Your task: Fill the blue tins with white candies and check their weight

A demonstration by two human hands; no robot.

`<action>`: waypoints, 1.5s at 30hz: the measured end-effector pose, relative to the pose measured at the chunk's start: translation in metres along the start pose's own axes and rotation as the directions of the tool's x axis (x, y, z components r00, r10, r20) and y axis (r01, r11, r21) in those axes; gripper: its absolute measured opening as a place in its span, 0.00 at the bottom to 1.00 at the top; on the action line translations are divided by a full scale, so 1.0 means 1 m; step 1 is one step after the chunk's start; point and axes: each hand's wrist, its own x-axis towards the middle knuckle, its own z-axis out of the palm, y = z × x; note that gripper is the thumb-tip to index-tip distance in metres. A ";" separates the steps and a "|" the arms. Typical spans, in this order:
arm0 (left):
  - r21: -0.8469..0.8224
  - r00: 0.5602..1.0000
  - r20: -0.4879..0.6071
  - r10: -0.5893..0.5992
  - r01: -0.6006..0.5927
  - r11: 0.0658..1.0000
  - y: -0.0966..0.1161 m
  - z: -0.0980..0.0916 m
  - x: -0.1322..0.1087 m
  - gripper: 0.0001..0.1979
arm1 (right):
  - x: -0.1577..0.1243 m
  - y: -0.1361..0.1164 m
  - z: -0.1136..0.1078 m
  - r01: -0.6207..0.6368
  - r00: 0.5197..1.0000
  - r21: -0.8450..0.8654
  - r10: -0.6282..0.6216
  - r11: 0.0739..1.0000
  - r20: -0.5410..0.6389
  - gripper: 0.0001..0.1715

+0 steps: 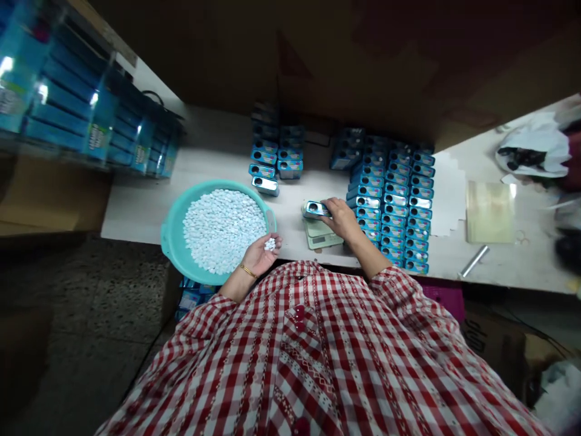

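Several small white pieces (270, 244) lie in my left hand (263, 253), whose fingers curl around them beside the rim of a turquoise basin (170, 233). The basin holds a heap of the same white pieces (222, 230). My right hand (339, 217) grips a small blue tin (316, 208) by its right end, with a dark round opening facing up. Beneath and in front of this tin is a pale green scale (323, 235); whether the tin touches it I cannot tell.
Rows of blue tins (394, 209) stand right of the scale, and two shorter rows (264, 169) stand behind the basin. Clear cases of blue packs (91, 97) fill the upper left. Farther right lie a yellowish stack (490, 212) and a silver tube (474, 261).
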 end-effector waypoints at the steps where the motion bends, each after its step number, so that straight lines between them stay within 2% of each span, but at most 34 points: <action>1: -0.011 1.000 -0.006 0.012 -0.012 1.000 0.001 -0.001 -0.001 0.11 | 0.017 -0.007 0.002 0.002 1.000 -0.003 -0.002 1.000 -0.013 0.23; 5: -0.051 0.998 -0.042 0.036 -0.038 0.998 0.003 -0.004 -0.004 0.11 | 0.085 -0.033 0.022 -0.061 0.998 0.009 0.061 0.998 -0.025 0.24; 8: -0.075 0.997 -0.067 0.037 -0.042 0.996 0.003 -0.008 -0.005 0.10 | 0.113 -0.033 0.035 -0.070 0.997 0.051 0.072 0.996 -0.036 0.25; 11: -0.093 0.996 -0.082 0.035 -0.042 0.995 0.004 -0.012 -0.004 0.09 | 0.113 -0.004 0.027 -0.081 0.986 0.029 0.084 0.996 -0.146 0.23; 14: -0.104 0.995 -0.091 0.028 -0.037 0.994 0.003 -0.014 -0.002 0.09 | 0.102 0.043 0.004 -0.252 0.935 -0.078 0.222 0.964 -0.278 0.20; 15: -0.107 0.996 -0.091 0.026 -0.036 0.994 0.003 -0.013 -0.002 0.09 | 0.100 0.059 -0.003 -0.304 0.925 -0.131 0.260 0.943 -0.276 0.19; 17: -0.110 0.996 -0.089 0.027 -0.036 0.993 0.000 -0.010 -0.002 0.10 | 0.102 0.086 -0.014 -0.333 0.932 -0.244 0.278 0.911 -0.232 0.20; 19: -0.103 0.996 -0.085 0.027 -0.036 0.994 -0.002 -0.005 -0.002 0.11 | 0.109 0.102 -0.019 -0.291 0.953 -0.346 0.241 0.892 -0.182 0.19; 21: -0.095 0.996 -0.080 0.028 -0.036 0.995 -0.003 -0.002 -0.001 0.12 | 0.115 0.104 -0.021 -0.220 0.974 -0.419 0.176 0.881 -0.142 0.19; 24: -0.095 0.996 -0.076 0.042 -0.049 0.994 -0.001 -0.001 0.000 0.12 | 0.102 0.086 -0.027 -0.086 0.995 -0.483 0.052 0.872 -0.085 0.18; 27: -0.094 0.995 -0.078 0.060 -0.067 0.993 0.002 -0.001 -0.001 0.13 | 0.062 0.051 -0.030 0.057 0.995 -0.521 -0.089 0.851 -0.037 0.17; 31: -0.087 0.998 -0.020 0.067 -0.068 0.994 0.005 0.004 0.001 0.13 | 0.009 0.005 -0.016 0.219 0.976 -0.474 -0.201 0.853 0.088 0.17; 33: -0.076 0.998 0.022 0.059 -0.057 0.995 0.004 0.009 0.003 0.13 | -0.006 -0.010 -0.007 0.225 0.974 -0.430 -0.199 0.875 0.106 0.16; 37: -0.046 0.996 0.088 0.024 -0.020 0.999 -0.003 0.018 0.008 0.15 | -0.024 -0.041 0.005 0.146 0.989 -0.286 -0.141 0.947 0.037 0.15; 41: -0.051 0.993 0.113 -0.032 0.038 0.998 -0.014 0.018 0.011 0.17 | -0.036 -0.093 0.021 0.236 0.971 -0.053 -0.233 0.970 0.054 0.20; 45: -0.066 0.997 0.070 -0.043 0.048 0.997 -0.021 0.009 0.008 0.21 | -0.038 -0.124 0.040 0.278 0.954 0.013 -0.278 0.961 0.109 0.18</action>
